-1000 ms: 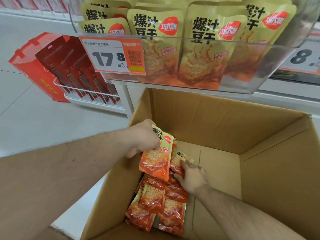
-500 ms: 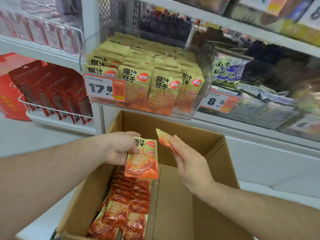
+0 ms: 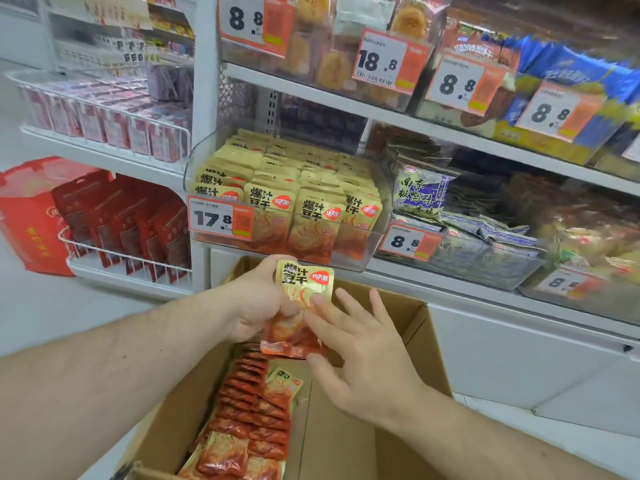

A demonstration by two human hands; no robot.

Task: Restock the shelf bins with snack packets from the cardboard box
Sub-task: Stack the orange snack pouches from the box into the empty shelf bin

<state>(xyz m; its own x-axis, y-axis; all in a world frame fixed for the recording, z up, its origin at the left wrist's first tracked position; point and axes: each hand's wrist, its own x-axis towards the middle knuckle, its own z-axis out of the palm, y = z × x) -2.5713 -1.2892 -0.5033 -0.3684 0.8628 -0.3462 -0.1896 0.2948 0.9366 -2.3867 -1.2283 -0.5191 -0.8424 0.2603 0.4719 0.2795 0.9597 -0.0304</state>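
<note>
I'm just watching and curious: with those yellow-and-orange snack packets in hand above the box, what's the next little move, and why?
Probably lift the yellow-and-orange snack packets up and forward into the clear plastic shelf bin just above. The left hand grips them over the brown cardboard box, the right hand steadies them with spread fingers, and that bin holds matching packets.

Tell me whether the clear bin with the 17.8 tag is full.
Nearly full: yellow packets stand in tight rows filling the clear bin from front to back.

Cardboard box [image 3: 401,327] cut by bottom edge; top-shelf packets [image 3: 568,74] blurred; held packet [image 3: 304,289] partly finger-covered.
</note>
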